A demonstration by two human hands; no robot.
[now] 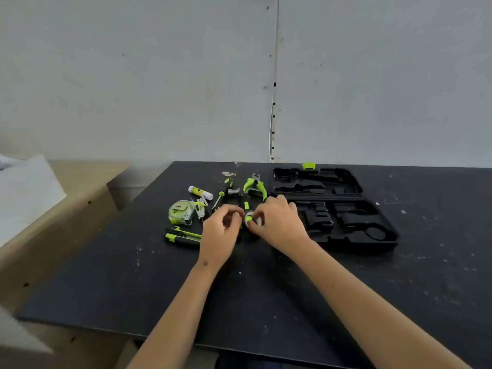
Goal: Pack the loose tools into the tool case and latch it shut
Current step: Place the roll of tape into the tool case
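Note:
An open black tool case [346,209] lies flat on the right of the black table [186,288], its moulded slots bare, with a green latch [308,165] at its far edge. Left of it lie loose green-and-black tools: pliers [254,185], a screwdriver [218,199], a tape measure [181,211], a utility knife [182,235] and a white glue stick [200,192]. My right hand [277,222] pinches a small roll of tape [250,219] with green on it. My left hand [221,230] hovers beside it with curled fingers, touching the roll's left side.
A grey wall stands behind the table. A beige wooden bench [66,209] with a white sheet sits to the left, lower than the tabletop. White flecks dot the table surface.

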